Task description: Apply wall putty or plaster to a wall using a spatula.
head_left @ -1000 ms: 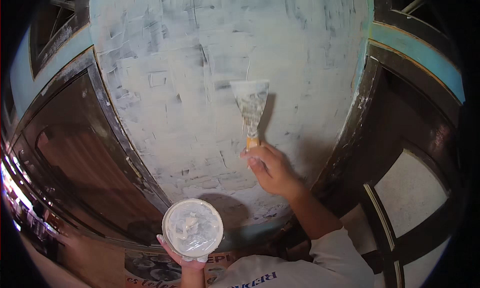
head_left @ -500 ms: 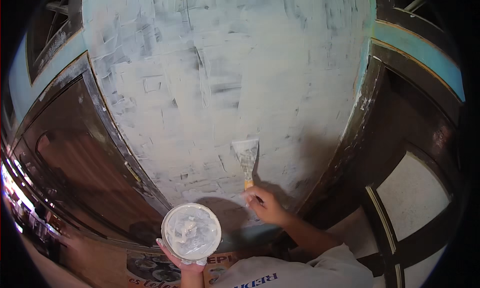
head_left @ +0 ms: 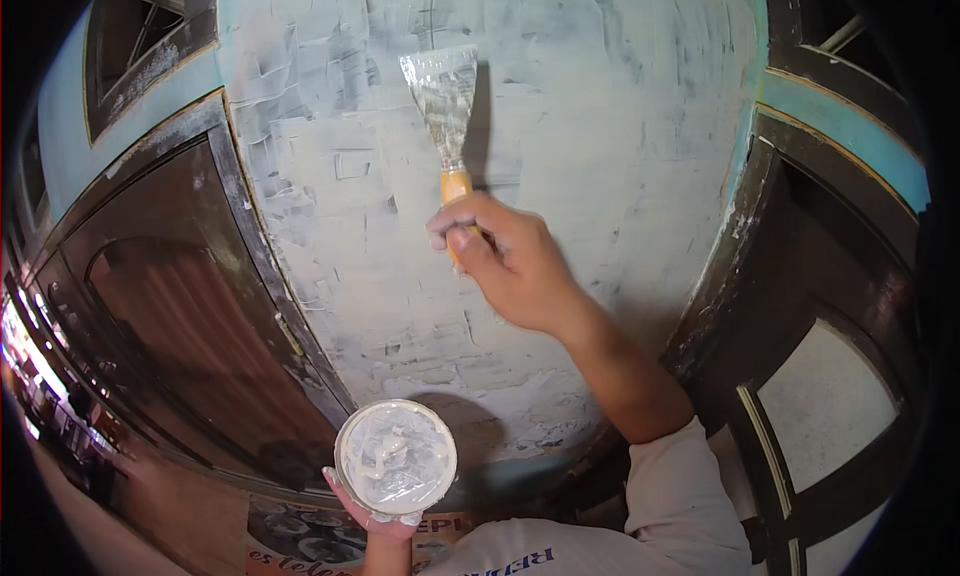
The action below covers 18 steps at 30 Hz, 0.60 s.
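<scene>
A putty knife (head_left: 455, 183) with a yellow handle and a wide, smeared metal blade is gripped in my right hand (head_left: 515, 261). Its blade points up in front of the upper wall, and a shadow falls just right of it. Whether the blade edge touches the wall I cannot tell. My left hand (head_left: 365, 516) holds up a round tub or lid (head_left: 397, 456) from below, with whitish putty smeared over its inside. White putty marks the fingers of both hands. The wall (head_left: 600, 206) is coated in uneven white putty, with greyish-blue streaks showing through.
Dark wooden doors stand on the left (head_left: 160, 306) and the right (head_left: 790, 276), their frames bordering the wall. Pale blue paint (head_left: 850, 116) shows above the door frames. A printed banner (head_left: 300, 536) lies low behind my left forearm.
My right hand has swept the putty knife up the wall from its lower middle to near the top. The tub in my left hand has shifted slightly to the right in the view.
</scene>
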### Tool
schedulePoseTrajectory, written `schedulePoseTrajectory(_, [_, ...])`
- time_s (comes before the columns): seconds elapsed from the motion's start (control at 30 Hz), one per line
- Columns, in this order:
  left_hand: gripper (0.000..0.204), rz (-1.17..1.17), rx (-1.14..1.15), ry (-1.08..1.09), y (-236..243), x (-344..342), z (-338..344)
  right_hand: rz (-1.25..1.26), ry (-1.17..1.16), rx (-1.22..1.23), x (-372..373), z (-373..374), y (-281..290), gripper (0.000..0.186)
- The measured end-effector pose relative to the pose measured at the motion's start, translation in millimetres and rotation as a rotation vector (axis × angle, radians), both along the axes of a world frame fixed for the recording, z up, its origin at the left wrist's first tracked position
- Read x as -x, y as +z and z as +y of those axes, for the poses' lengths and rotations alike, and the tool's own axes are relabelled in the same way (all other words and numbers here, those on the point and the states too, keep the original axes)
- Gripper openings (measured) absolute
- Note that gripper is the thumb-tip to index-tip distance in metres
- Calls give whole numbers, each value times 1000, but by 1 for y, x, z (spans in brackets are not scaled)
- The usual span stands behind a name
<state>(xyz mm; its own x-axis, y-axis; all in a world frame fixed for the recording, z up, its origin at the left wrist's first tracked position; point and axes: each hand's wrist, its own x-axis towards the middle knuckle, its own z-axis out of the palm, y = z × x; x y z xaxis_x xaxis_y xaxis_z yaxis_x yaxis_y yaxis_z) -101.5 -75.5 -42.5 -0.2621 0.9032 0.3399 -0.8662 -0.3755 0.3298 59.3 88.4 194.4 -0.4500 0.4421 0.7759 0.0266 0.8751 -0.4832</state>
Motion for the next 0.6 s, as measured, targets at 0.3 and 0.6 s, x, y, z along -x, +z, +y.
schedulePoseTrajectory(0.3, [71, -229, 234, 233, -26, 16, -6, -18, -25, 315, -7, -5, -92, 15])
schedulePoseTrajectory(0.6, [77, 807, 118, 620, -58, 31, -1, -114, -37, 118, -39, -36, -129, 17])
